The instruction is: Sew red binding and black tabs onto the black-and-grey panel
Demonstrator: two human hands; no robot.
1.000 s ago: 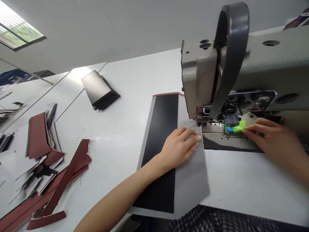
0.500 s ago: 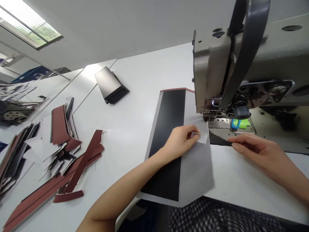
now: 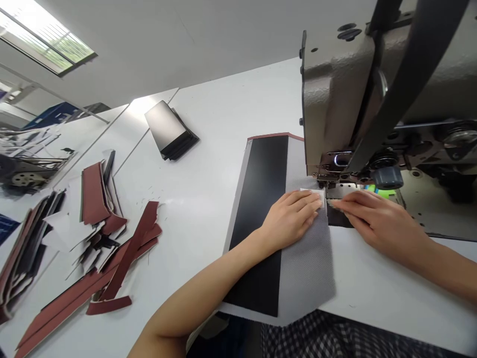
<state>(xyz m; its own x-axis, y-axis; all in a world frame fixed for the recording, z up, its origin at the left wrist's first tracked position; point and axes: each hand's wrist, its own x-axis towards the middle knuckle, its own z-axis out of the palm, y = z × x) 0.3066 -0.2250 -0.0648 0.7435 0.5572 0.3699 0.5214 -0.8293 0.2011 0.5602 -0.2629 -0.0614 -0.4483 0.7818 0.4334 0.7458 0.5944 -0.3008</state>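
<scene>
My left hand lies flat with its fingers stretched out, pressing on a small white patch on a grey fabric panel. A wide black strip runs along that panel, and my left wrist crosses it. The fabric's right edge lies beside the needle area of a sewing machine. Just right of this edge, my right hand has thumb and fingers pinched together low over the machine bed. What sits between its fingertips is too small to make out.
Reddish-brown strips and dark and white scraps lie in a heap on the white table at left. A stack of dark flat pieces sits farther back. The machine's thick black strap hangs close above my right hand.
My left hand has gone from pinching the small white patch to lying flat on it. My right hand has moved left to the fabric edge, its fingers closing. The view has shifted slightly closer to the machine.
</scene>
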